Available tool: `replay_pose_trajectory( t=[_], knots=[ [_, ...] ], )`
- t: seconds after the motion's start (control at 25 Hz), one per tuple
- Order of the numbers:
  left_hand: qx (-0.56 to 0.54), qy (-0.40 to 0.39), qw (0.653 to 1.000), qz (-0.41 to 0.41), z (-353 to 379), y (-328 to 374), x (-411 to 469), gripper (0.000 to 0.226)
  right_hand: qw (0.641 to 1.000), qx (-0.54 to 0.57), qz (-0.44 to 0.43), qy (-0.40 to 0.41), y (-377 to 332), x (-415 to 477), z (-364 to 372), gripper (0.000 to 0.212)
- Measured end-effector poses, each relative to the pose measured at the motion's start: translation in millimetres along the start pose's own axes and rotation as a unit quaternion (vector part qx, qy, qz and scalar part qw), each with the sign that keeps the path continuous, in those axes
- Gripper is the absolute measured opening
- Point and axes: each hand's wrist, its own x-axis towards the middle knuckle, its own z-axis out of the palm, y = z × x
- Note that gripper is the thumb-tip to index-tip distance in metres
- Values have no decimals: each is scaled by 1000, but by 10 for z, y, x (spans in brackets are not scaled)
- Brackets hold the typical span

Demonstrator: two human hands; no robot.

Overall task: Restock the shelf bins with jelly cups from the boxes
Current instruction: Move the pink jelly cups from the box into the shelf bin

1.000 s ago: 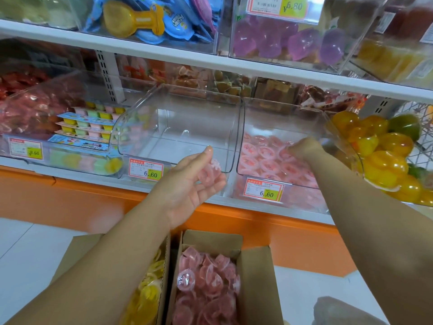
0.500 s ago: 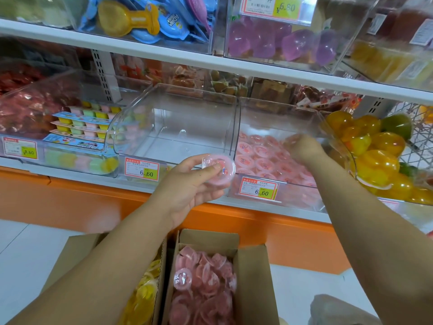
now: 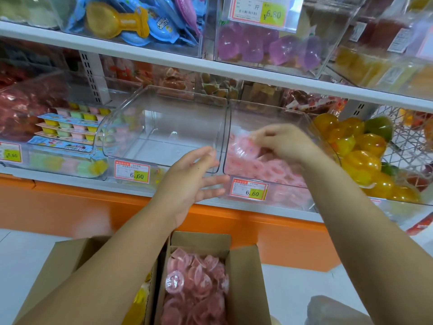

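A clear bin point(image 3: 289, 195) on the lower shelf holds several pink jelly cups point(image 3: 269, 170). My right hand point(image 3: 283, 143) is inside it, fingers curled, pinching a blurred pink cup point(image 3: 242, 146) at its fingertips. My left hand point(image 3: 194, 179) hovers empty with fingers spread, in front of the wall between that bin and an empty clear bin point(image 3: 164, 127) to its left. Below on the floor, an open cardboard box point(image 3: 244, 277) is full of pink jelly cups point(image 3: 194, 285). A second box point(image 3: 70, 261) beside it shows yellow cups point(image 3: 140, 299), mostly hidden by my left arm.
Yellow and orange jellies point(image 3: 360, 158) fill the bin to the right. Trays of small pastel cups point(image 3: 70, 127) sit to the left. The upper shelf point(image 3: 164, 58) carries purple jellies point(image 3: 269, 48). An orange base panel point(image 3: 70, 202) runs under the shelf.
My left hand held a pink cup and now is empty and spread. My right hand has risen and shifted left inside the pink bin, with a cup now at its fingertips.
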Motion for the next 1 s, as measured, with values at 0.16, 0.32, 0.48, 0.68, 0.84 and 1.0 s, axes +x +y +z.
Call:
replay_pose_trajectory(
  t=[0.16,0.32,0.48,0.68,0.84,1.0],
  knots=[
    [29,14,999,-13,-145,19,4,19,856,-493,37,154,350,571,-541,20],
    [49,9,998,-23,-223,37,20,17,761,-639,90,76,547,723,-520,25],
    [78,-16,996,-36,-241,18,24,18,724,-676,134,17,510,733,-456,29],
    [88,-25,995,-44,-257,1,-16,16,720,-683,111,-50,599,779,-490,36],
    [104,-31,993,-48,-273,-22,-63,17,796,-588,143,-21,627,666,-507,41],
    [153,-57,981,-106,-400,-201,-150,19,949,-281,48,135,428,342,-467,37]
  ],
)
